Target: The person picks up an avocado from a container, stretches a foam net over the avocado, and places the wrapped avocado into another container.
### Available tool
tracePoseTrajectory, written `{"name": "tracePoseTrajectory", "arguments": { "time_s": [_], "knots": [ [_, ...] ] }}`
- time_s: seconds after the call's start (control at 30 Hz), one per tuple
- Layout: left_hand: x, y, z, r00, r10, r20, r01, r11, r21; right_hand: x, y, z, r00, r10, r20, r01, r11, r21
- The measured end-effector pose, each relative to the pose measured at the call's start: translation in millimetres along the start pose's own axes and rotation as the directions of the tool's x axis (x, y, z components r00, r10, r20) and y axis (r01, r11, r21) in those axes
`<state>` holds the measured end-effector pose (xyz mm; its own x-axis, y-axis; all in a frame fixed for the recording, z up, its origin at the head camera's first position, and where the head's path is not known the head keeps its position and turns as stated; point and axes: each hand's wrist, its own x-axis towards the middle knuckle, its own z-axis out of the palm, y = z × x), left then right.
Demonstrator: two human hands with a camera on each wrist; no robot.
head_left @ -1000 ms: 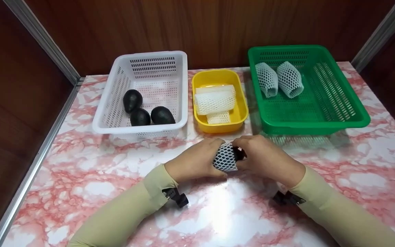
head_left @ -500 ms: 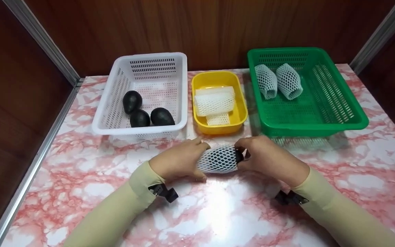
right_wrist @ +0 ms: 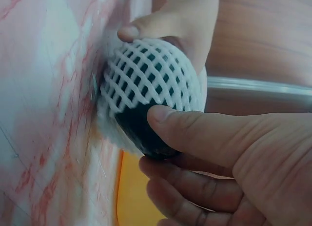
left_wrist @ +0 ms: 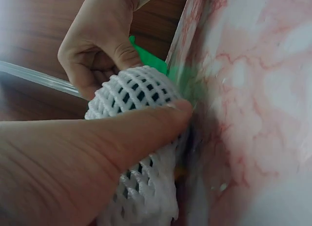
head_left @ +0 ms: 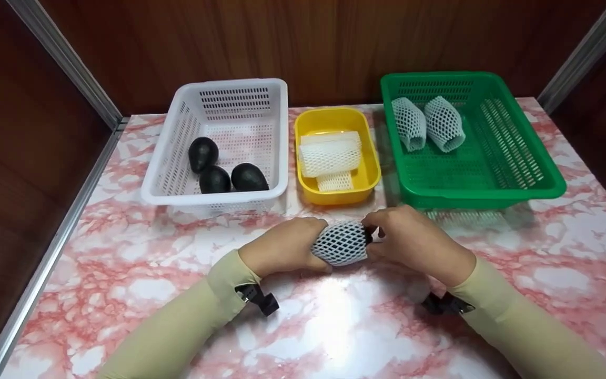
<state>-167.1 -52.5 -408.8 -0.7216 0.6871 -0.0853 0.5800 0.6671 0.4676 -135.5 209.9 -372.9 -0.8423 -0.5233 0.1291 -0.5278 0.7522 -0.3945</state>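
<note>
A dark avocado sits inside a white foam net sleeve, close over the table in front of the yellow tub. Its bare dark end sticks out of the net toward the right hand. The left hand grips the netted part from the left, thumb laid across the mesh in the left wrist view. From the other side, the right hand pinches the bare end between thumb and fingers, as the right wrist view shows. The left fingers behind the net are largely hidden.
At the back left, a white basket holds three avocados. The yellow tub in the middle contains foam nets. A green basket at right holds two netted pieces. Wooden panels enclose the marbled table.
The left hand first slid left, stretching the net over more of the avocado, then came back slightly right. The right hand has stayed at the avocado's bare end.
</note>
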Motion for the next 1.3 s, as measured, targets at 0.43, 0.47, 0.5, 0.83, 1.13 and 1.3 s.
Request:
{"name": "tracePoseTrajectory", "arguments": {
  "time_s": [0.43, 0.47, 0.5, 0.83, 1.13, 1.3],
  "knots": [
    [2.8, 8.6, 5.7, 0.998, 0.013, -0.057, -0.022, 0.987, -0.162, 1.9, -1, 4, 0.997, 0.033, -0.065, -0.031, 0.999, 0.037],
    [3.2, 9.1, 6.4, 0.998, 0.013, -0.060, -0.023, 0.987, -0.159, 2.1, -1, 5, 0.997, 0.033, -0.066, -0.031, 0.999, 0.032],
    [3.5, 9.6, 7.1, 0.998, 0.012, -0.060, -0.021, 0.988, -0.156, 2.2, 0, 5, 0.998, 0.030, -0.062, -0.029, 0.999, 0.024],
    [5.0, 13.0, 9.9, 0.998, 0.024, -0.051, -0.030, 0.992, -0.120, -3.1, 4, -6, 0.995, 0.056, 0.085, -0.050, 0.996, -0.068],
    [1.3, 9.5, 2.0, 0.999, 0.037, 0.015, -0.035, 0.992, -0.124, -9.9, -12, -18, 0.997, 0.057, -0.055, -0.059, 0.997, -0.040],
    [-1.4, 3.5, -8.9, 0.996, 0.084, 0.016, -0.081, 0.985, -0.154, -2.9, -20, 2, 1.000, -0.002, -0.028, 0.002, 1.000, -0.012]
  ]
}}
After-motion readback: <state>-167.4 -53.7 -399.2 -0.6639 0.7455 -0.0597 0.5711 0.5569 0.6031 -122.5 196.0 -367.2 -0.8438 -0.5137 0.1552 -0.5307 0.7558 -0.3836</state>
